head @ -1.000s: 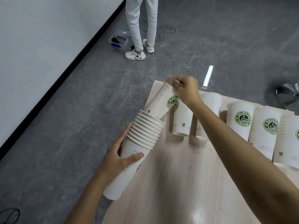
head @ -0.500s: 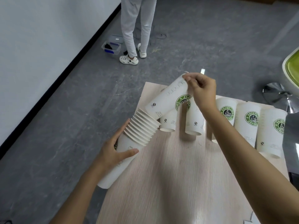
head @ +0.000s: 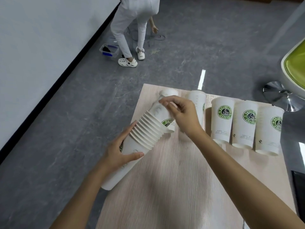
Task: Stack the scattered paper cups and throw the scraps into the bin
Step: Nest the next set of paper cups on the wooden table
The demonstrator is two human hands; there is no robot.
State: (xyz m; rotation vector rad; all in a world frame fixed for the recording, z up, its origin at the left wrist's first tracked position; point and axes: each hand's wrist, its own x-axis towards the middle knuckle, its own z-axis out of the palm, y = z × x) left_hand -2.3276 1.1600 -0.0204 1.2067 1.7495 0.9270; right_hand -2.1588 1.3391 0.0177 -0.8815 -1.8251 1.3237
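The right hand (head: pixel 183 116) covers much of the top cup (head: pixel 159 111), leaving only part of its green logo visible, and hides most of an upturned cup (head: pixel 197 100) behind it. Another upturned cup (head: pixel 169 92) peeks out past the top cup's base. Motion blur softens the surface (head: pixel 165 187). A person (head: pixel 132 22) on the floor is cut off at the waist.

The left hand (head: pixel 122 149) grips the stack of cups (head: pixel 145 138), thumb across the near side, fingers along the far side. The stack is tilted, its lower end past the surface's left edge. The right hand's curled fingers hold the top cup near its base; that cup sits partly inside the stack. Three logo cups (head: pixel 245 124) stand upturned to the right.
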